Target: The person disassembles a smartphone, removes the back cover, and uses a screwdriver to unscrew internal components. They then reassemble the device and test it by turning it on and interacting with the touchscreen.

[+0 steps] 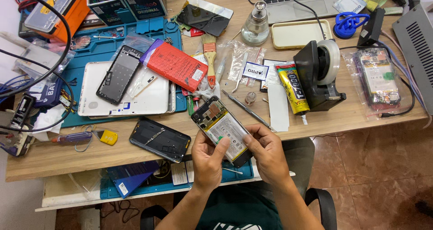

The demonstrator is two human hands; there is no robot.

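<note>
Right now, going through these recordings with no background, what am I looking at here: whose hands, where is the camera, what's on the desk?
One picture, from a camera worn on a person's head, looking down. The left hand and right hand hold an opened smartphone with its white battery exposed over a cluttered wooden desk. On it lie a black phone back cover, a white tablet shell, a red flat box, a yellow glue tube and a black tape dispenser.

Matt wooden desk [343,117], glossy phone [222,131]
</note>
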